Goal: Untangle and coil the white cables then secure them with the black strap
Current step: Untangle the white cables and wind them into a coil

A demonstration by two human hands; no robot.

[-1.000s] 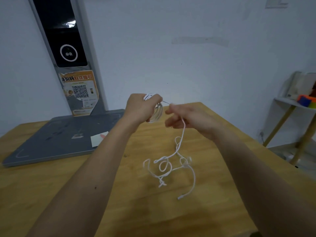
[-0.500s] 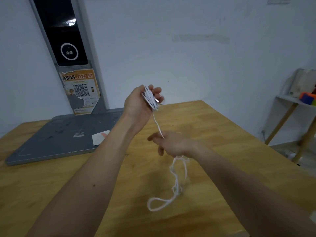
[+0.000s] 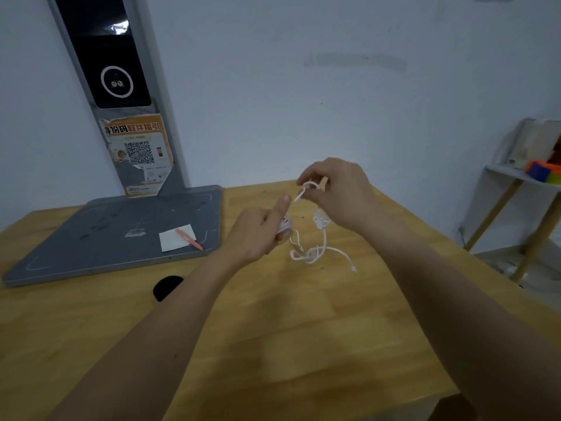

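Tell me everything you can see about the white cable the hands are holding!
The white cable is thin, soft-looking cord, still tangled. The left hand grips a small coiled bundle of it. The right hand, higher up, pinches a loop of it in its fingers. A knotted clump hangs just under that hand. Lower loops and one loose end with a small plug trail down to the wooden table. It looks blurry.

A wooden table [image 3: 273, 344] fills the bottom. At its back left sits a flat gray base [image 3: 100, 238] with a tall gray post [image 3: 121, 95]. An orange sticker [image 3: 138, 156] is on the post. A white paper [image 3: 176, 237] and a small orange tool [image 3: 188, 238] lie on the base. A white shelf [image 3: 516, 177] at the right holds a colorful cube [image 3: 538, 169].
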